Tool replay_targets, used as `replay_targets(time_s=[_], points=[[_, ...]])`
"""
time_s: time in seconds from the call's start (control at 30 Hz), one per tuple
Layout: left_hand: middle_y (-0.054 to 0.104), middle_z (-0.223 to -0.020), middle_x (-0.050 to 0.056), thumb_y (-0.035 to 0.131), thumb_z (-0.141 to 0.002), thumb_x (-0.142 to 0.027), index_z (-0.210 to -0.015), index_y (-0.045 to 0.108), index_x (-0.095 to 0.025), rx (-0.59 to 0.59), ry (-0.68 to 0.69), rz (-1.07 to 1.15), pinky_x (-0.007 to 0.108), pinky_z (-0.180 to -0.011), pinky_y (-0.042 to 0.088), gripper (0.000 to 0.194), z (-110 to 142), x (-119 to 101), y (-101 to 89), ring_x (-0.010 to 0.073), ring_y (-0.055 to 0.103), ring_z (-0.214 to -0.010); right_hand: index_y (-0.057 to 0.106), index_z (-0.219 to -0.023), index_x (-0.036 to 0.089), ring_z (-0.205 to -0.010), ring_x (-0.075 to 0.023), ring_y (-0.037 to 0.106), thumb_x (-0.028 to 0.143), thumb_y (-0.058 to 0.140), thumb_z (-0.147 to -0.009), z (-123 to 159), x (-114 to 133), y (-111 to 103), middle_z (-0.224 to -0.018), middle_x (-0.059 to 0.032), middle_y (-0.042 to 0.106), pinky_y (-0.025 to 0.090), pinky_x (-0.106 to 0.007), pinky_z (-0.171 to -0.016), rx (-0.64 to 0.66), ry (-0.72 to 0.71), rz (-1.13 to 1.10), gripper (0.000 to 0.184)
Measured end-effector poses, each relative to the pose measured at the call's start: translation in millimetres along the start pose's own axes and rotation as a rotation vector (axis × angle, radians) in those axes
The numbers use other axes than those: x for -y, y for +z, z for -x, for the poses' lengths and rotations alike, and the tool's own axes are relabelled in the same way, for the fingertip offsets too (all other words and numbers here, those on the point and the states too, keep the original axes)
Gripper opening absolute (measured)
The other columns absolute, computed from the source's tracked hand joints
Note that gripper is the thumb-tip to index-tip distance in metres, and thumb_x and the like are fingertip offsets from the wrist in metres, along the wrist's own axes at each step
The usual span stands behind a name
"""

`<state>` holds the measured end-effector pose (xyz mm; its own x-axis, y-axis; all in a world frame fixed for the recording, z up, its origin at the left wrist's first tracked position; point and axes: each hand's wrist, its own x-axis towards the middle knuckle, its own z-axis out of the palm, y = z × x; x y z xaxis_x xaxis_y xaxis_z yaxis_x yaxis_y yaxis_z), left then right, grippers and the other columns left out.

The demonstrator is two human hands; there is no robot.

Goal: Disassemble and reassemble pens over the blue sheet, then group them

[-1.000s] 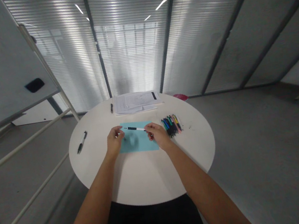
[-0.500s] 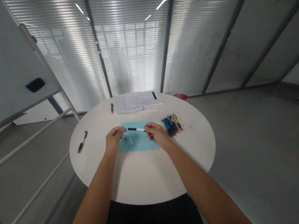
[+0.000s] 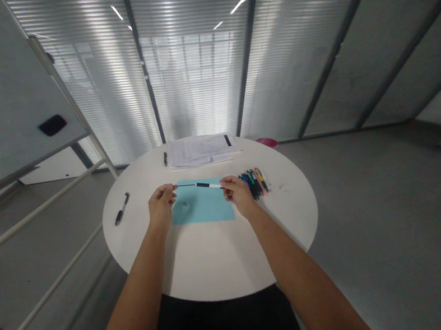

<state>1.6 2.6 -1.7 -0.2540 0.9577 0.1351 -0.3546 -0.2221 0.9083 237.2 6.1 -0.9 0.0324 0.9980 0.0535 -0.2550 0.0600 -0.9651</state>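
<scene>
Above a light blue sheet (image 3: 203,210), my two hands hold the parts of a pen drawn out in a line. My left hand (image 3: 161,205) pinches the far end of a thin dark pen refill (image 3: 185,185). The refill's other end is still inside the black-and-white pen barrel (image 3: 208,185). Closed around the white end of that barrel is my right hand (image 3: 239,193). A tiny dark piece (image 3: 185,203), too small to make out, lies on the sheet near my left fingers. Several coloured pens (image 3: 256,182) lie side by side just right of my right hand.
On the round white table (image 3: 216,262), a black-and-white pen (image 3: 122,208) lies at the left. Printed papers (image 3: 201,150) are stacked at the back, with a dark pen (image 3: 165,159) beside them. A whiteboard frame (image 3: 61,85) stands to the left.
My hands have moved apart, the left to the left and the right to the right. A long stretch of refill now shows between my left fingers and the barrel.
</scene>
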Motion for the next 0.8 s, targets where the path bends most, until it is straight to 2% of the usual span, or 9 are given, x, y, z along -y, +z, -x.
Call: replay_targets(time_s=[0.1, 0.17, 0.23, 0.3, 0.4, 0.47, 0.57, 0.73, 0.8], points=[[0.067, -0.089, 0.005, 0.074, -0.062, -0.038, -0.081, 0.063, -0.017, -0.082, -0.013, 0.027, 0.021, -0.058, 0.039, 0.031, -1.8, -3.2, -3.6, 0.0069, 0.052, -0.063, 0.057, -0.086, 0.02, -0.042, -0.0073, 0.045, 0.035, 0.066, -0.062, -3.9, 0.7, -5.5, -0.053, 0.0077, 0.051, 0.033, -0.019, -0.04, -0.092, -0.038, -0.036, 0.029], [0.068, -0.09, 0.006, 0.074, -0.061, -0.039, -0.081, 0.062, -0.017, -0.125, -0.01, 0.018, 0.021, -0.059, 0.039, 0.032, -2.9, -4.0, -5.5, 0.0074, 0.053, -0.064, 0.057, -0.087, 0.02, -0.046, -0.0085, 0.048, 0.037, 0.065, -0.064, -6.3, -0.6, -7.8, -0.058, 0.0066, 0.053, 0.036, -0.02, -0.042, -0.152, -0.094, 0.03, 0.029], [0.069, -0.091, 0.007, 0.073, -0.061, -0.04, -0.082, 0.063, -0.017, -0.146, 0.001, -0.017, 0.022, -0.06, 0.04, 0.033, -3.0, -3.2, -6.0, 0.008, 0.054, -0.065, 0.06, -0.084, 0.019, -0.054, -0.0109, 0.053, 0.039, 0.064, -0.067, -8.1, -3.7, -8.8, -0.066, 0.0034, 0.059, 0.041, -0.023, -0.048, -0.189, -0.174, 0.217, 0.027], [0.069, -0.092, 0.007, 0.072, -0.062, -0.041, -0.083, 0.064, -0.017, -0.132, 0.01, -0.063, 0.022, -0.06, 0.04, 0.033, -1.9, -1.0, -4.4, 0.0086, 0.054, -0.065, 0.064, -0.082, 0.019, -0.068, -0.0141, 0.059, 0.04, 0.06, -0.073, -8.8, -8.3, -9.1, -0.076, -0.0007, 0.064, 0.046, -0.026, -0.061, -0.191, -0.286, 0.478, 0.024], [0.07, -0.09, 0.008, 0.071, -0.064, -0.04, -0.082, 0.064, -0.016, -0.082, 0.02, -0.132, 0.022, -0.059, 0.039, 0.031, 1.4, 3.2, 0.7, 0.0093, 0.054, -0.066, 0.069, -0.086, 0.019, -0.088, -0.0176, 0.06, 0.037, 0.054, -0.083, -7.4, -14.9, -8.9, -0.09, -0.005, 0.068, 0.044, -0.031, -0.082, -0.139, -0.429, 0.861, 0.023], [0.07, -0.088, 0.008, 0.07, -0.065, -0.04, -0.081, 0.065, -0.016, -0.054, 0.036, -0.193, 0.023, -0.059, 0.04, 0.03, 3.8, 5.1, 4.3, 0.0099, 0.054, -0.065, 0.071, -0.093, 0.021, -0.094, -0.0182, 0.059, 0.034, 0.053, -0.086, -5.1, -17.4, -8.5, -0.096, -0.0061, 0.068, 0.041, -0.031, -0.087, -0.09, -0.436, 1.063, 0.023], [0.071, -0.086, 0.008, 0.069, -0.067, -0.04, -0.082, 0.067, -0.015, -0.031, 0.059, -0.299, 0.025, -0.062, 0.041, 0.029, 7.1, 5.1, 8.5, 0.0116, 0.056, -0.067, 0.07, -0.102, 0.024, -0.095, -0.0185, 0.057, 0.03, 0.053, -0.087, -0.7, -18.3, -7.6, -0.1, -0.0057, 0.068, 0.039, -0.03, -0.088, -0.057, -0.386, 1.252, 0.023], [0.071, -0.084, 0.008, 0.07, -0.067, -0.038, -0.081, 0.067, -0.015, -0.004, 0.071, -0.341, 0.029, -0.074, 0.045, 0.027, 10.7, 1.7, 12.2, 0.0162, 0.062, -0.077, 0.07, -0.1, 0.026, -0.096, -0.0212, 0.055, 0.028, 0.057, -0.083, 4.7, -15.9, -5.2, -0.098, -0.0053, 0.067, 0.038, -0.032, -0.085, -0.067, -0.321, 1.365, 0.021], [0.071, -0.086, 0.008, 0.07, -0.067, -0.039, -0.082, 0.067, -0.015, 0.022, 0.065, -0.33, 0.03, -0.077, 0.045, 0.028, 11.5, 1.4, 12.7, 0.0175, 0.064, -0.081, 0.069, -0.101, 0.024, -0.098, -0.022, 0.055, 0.026, 0.058, -0.082, 6.1, -13.5, -3.4, -0.099, -0.0063, 0.067, 0.038, -0.033, -0.087, -0.074, -0.349, 1.339, 0.022]])
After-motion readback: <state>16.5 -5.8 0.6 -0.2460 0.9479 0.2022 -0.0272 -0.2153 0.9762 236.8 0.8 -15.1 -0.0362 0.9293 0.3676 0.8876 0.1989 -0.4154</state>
